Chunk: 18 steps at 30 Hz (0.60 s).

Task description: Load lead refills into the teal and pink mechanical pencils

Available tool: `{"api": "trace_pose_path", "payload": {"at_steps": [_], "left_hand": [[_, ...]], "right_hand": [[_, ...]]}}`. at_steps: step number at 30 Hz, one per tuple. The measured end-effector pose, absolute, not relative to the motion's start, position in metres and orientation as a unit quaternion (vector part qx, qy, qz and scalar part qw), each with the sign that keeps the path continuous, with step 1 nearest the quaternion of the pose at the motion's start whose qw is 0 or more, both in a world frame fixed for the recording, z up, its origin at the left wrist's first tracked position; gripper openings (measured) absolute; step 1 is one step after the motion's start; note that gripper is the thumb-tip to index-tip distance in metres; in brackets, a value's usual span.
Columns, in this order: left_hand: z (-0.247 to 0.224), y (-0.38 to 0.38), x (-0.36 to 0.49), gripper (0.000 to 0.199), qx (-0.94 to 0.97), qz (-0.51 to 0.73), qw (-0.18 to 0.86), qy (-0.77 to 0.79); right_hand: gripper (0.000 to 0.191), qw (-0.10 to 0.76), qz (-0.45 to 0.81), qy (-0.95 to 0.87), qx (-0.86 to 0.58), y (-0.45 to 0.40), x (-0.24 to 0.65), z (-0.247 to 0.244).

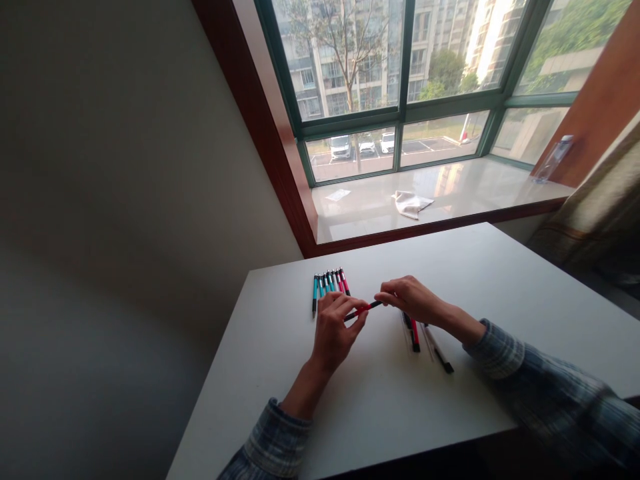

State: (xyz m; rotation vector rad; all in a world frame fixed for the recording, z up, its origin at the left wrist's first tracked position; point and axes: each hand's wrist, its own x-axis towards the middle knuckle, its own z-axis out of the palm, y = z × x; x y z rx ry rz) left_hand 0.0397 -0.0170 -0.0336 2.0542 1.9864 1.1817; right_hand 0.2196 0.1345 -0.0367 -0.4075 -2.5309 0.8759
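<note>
Left hand [333, 330] and right hand [410, 300] both closed on one red-and-black pen [361, 309], low in the middle of the frame: red stretch of barrel in the grip of the left, dark end pinched by the right, the two hands close together and neither wide open. Just beyond the left hand, on the counter [450, 267], a tight row of pens [329, 283], teal at the left and red at the right, side by side and pointing the same way, already lined up. Just below the right hand, two more pens apart from the row and not yet lined up with it: a red pen with a black end [414, 337] and a slim black-tipped pen [437, 348], with faint clear strips beside them, too pale to identify. Farther off, at upper middle of the frame, a crumpled cloth [413, 204] and a paper slip [339, 195] on the window sill [480, 190]; at upper right, a clear bottle [553, 159].
</note>
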Motion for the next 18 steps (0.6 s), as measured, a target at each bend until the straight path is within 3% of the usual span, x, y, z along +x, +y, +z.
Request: {"api": "trace_pose_path", "payload": {"at_steps": [4,11,18], "left_hand": [[-0.031,-0.017,0.037,0.011,0.620,0.461,0.079,0.630],[-0.032,-0.014,0.032,0.042,0.474,0.601,0.251,0.593],[-0.033,-0.015,0.037,0.046,0.444,0.624,0.229,0.601]], "right_hand": [[0.053,0.244,0.329,-0.897,-0.164,0.133,0.220,-0.035],[0.051,0.262,0.384,-0.865,-0.189,0.128,0.216,-0.038],[0.047,0.219,0.421,-0.867,-0.155,0.112,0.207,-0.044]]}}
